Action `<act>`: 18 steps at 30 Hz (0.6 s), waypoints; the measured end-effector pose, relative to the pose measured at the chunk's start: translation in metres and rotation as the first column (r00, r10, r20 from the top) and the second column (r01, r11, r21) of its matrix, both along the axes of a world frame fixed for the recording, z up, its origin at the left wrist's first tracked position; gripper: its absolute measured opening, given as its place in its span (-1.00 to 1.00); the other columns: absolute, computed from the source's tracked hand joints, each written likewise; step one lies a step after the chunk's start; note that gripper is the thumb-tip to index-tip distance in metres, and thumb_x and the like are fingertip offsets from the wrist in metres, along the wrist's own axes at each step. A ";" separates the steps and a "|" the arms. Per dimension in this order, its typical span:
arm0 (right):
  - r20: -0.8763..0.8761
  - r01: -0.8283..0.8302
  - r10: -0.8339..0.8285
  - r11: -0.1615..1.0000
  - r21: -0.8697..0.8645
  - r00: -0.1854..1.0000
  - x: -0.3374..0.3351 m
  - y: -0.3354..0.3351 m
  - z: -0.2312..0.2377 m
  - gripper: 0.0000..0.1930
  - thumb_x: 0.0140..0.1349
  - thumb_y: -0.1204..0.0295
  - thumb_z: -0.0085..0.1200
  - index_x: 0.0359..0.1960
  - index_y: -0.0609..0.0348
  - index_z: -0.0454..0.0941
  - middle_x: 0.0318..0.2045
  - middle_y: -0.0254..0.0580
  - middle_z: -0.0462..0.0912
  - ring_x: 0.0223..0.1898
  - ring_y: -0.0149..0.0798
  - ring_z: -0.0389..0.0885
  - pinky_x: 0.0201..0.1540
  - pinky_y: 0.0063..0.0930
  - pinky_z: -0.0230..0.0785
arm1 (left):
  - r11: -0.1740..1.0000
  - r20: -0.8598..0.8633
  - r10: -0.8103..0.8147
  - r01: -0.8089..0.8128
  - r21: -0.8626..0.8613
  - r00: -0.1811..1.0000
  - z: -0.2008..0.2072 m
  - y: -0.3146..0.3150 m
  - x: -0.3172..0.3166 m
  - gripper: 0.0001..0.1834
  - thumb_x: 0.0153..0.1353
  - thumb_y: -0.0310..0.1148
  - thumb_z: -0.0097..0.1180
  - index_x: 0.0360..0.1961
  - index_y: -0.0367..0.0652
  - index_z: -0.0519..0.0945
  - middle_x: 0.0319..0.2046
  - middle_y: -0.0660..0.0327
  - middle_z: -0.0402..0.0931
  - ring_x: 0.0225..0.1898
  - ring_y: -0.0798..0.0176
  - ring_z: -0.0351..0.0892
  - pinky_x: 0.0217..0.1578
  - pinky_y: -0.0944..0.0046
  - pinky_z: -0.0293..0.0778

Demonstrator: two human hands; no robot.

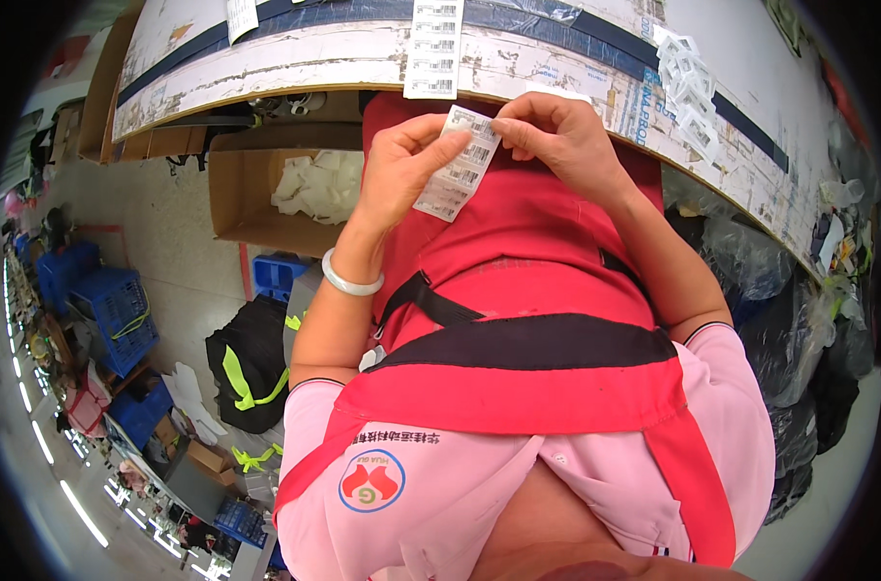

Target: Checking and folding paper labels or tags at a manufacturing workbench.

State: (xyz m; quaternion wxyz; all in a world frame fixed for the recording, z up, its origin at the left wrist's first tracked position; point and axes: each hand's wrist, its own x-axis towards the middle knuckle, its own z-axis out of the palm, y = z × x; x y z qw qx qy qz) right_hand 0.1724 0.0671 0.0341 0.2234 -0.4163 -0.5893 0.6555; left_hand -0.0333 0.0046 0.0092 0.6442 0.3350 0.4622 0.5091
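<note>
Between my hands, just off the table's near edge, is a short white strip of barcode labels [466, 174]. My left hand [401, 167] grips its left side, thumb on top, and the lower end hangs free over the red apron. At the strip's upper right corner, the thumb and fingers of my right hand [561, 140] are pinched together; whether a label is peeling there is too small to tell. Beyond my hands a second strip of barcode labels [433, 48] lies on the table, reaching its near edge.
The worn white table [314, 63] curves across the top. A pile of small white tags [690, 92] sits at its right. Beneath, on the left, a cardboard box [242, 198] holds white paper scraps [316, 184]. Clear plastic bags [750, 257] crowd the right side; blue crates [116, 315] stand far left.
</note>
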 end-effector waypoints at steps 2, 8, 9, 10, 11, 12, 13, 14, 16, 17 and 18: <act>0.001 -0.029 0.029 1.000 -0.004 1.000 -0.001 0.005 0.005 -0.80 0.30 0.35 0.11 -0.25 0.26 0.59 -0.43 -0.39 0.57 -0.44 -0.57 0.47 -0.33 -0.71 0.39 | 0.978 -0.055 -0.206 0.203 -0.049 0.977 0.004 0.009 0.001 -0.79 0.23 -0.39 0.20 -0.18 -0.30 0.65 -0.36 0.27 0.64 -0.39 0.53 0.53 -0.38 0.49 0.43; -0.107 -0.078 0.074 0.996 -0.035 0.991 0.009 0.014 0.005 -0.83 0.35 0.46 -0.04 -0.16 0.29 0.55 -0.43 -0.36 0.57 -0.42 -0.57 0.50 -0.29 -0.70 0.44 | 0.986 0.007 -0.161 0.161 -0.050 0.987 -0.003 0.021 0.011 -0.81 0.20 -0.39 0.24 -0.23 -0.28 0.67 -0.39 0.29 0.63 -0.40 0.54 0.52 -0.39 0.49 0.42; -0.105 -0.089 0.085 0.996 -0.033 0.991 0.010 0.015 0.004 -0.83 0.36 0.46 -0.04 -0.17 0.29 0.55 -0.42 -0.36 0.57 -0.41 -0.57 0.50 -0.28 -0.70 0.43 | 0.985 0.010 -0.166 0.166 -0.055 0.986 -0.004 0.021 0.013 -0.81 0.20 -0.39 0.24 -0.23 -0.28 0.67 -0.39 0.29 0.63 -0.40 0.54 0.52 -0.39 0.49 0.42; -0.102 -0.101 0.097 0.994 -0.031 0.990 0.011 0.015 0.003 -0.83 0.36 0.47 -0.05 -0.17 0.29 0.55 -0.41 -0.36 0.58 -0.41 -0.57 0.50 -0.27 -0.71 0.43 | 0.981 0.044 -0.178 0.181 -0.069 0.983 -0.005 0.022 0.014 -0.81 0.20 -0.39 0.24 -0.23 -0.28 0.66 -0.39 0.29 0.63 -0.39 0.53 0.52 -0.38 0.49 0.43; -0.101 -0.097 0.093 0.995 -0.036 0.991 0.013 0.015 0.002 -0.83 0.36 0.47 -0.05 -0.17 0.29 0.55 -0.41 -0.36 0.58 -0.41 -0.57 0.50 -0.27 -0.71 0.43 | 0.977 0.077 -0.188 0.194 -0.083 0.979 -0.006 0.022 0.015 -0.81 0.20 -0.39 0.24 -0.23 -0.28 0.66 -0.38 0.28 0.64 -0.39 0.52 0.53 -0.37 0.48 0.44; -0.105 -0.107 0.102 0.994 -0.038 0.989 0.013 0.015 0.001 -0.83 0.35 0.46 -0.04 -0.17 0.29 0.55 -0.42 -0.36 0.57 -0.41 -0.57 0.51 -0.28 -0.70 0.43 | 0.976 0.078 -0.191 0.198 -0.087 0.978 -0.007 0.022 0.015 -0.81 0.20 -0.39 0.24 -0.23 -0.28 0.66 -0.38 0.28 0.64 -0.39 0.52 0.53 -0.37 0.48 0.44; -0.110 -0.116 0.111 0.992 -0.040 0.988 0.014 0.015 0.000 -0.83 0.35 0.46 -0.03 -0.18 0.29 0.55 -0.42 -0.36 0.57 -0.41 -0.57 0.51 -0.29 -0.70 0.44 | 0.975 0.103 -0.190 0.200 -0.093 0.976 -0.008 0.022 0.015 -0.81 0.19 -0.40 0.25 -0.22 -0.28 0.66 -0.37 0.27 0.64 -0.38 0.51 0.54 -0.35 0.48 0.45; -0.112 -0.114 0.108 0.993 -0.044 0.988 0.014 0.016 -0.001 -0.83 0.35 0.46 -0.03 -0.18 0.29 0.55 -0.42 -0.36 0.57 -0.41 -0.57 0.51 -0.29 -0.70 0.44 | 0.975 0.128 -0.188 0.201 -0.098 0.974 -0.009 0.022 0.016 -0.81 0.18 -0.41 0.25 -0.21 -0.29 0.65 -0.36 0.27 0.64 -0.37 0.50 0.55 -0.34 0.48 0.45; -0.168 -0.128 0.105 0.983 -0.131 0.980 0.015 0.017 -0.004 -0.83 0.33 0.42 0.01 -0.19 0.28 0.55 -0.43 -0.35 0.58 -0.43 -0.56 0.53 -0.31 -0.70 0.44 | 0.987 0.130 -0.141 0.150 -0.062 0.981 -0.009 0.022 0.020 -0.80 0.17 -0.42 0.26 -0.21 -0.29 0.64 -0.36 0.26 0.64 -0.35 0.49 0.56 -0.33 0.48 0.46; -0.170 -0.124 0.101 0.983 -0.134 0.980 0.015 0.017 -0.005 -0.83 0.33 0.42 0.01 -0.19 0.28 0.55 -0.43 -0.35 0.58 -0.43 -0.56 0.53 -0.31 -0.70 0.44 | 0.995 0.134 -0.091 0.094 -0.022 0.987 -0.008 0.021 0.022 -0.79 0.16 -0.43 0.26 -0.20 -0.29 0.63 -0.35 0.26 0.63 -0.34 0.48 0.57 -0.32 0.48 0.46; -0.183 -0.130 0.094 0.973 -0.191 0.979 0.015 0.016 -0.006 -0.82 0.31 0.40 0.05 -0.20 0.28 0.56 -0.44 -0.34 0.58 -0.45 -0.55 0.54 -0.32 -0.70 0.44 | 0.995 0.134 -0.097 0.101 -0.024 0.986 -0.005 0.020 0.023 -0.79 0.16 -0.43 0.26 -0.20 -0.29 0.63 -0.35 0.26 0.63 -0.34 0.48 0.57 -0.32 0.48 0.46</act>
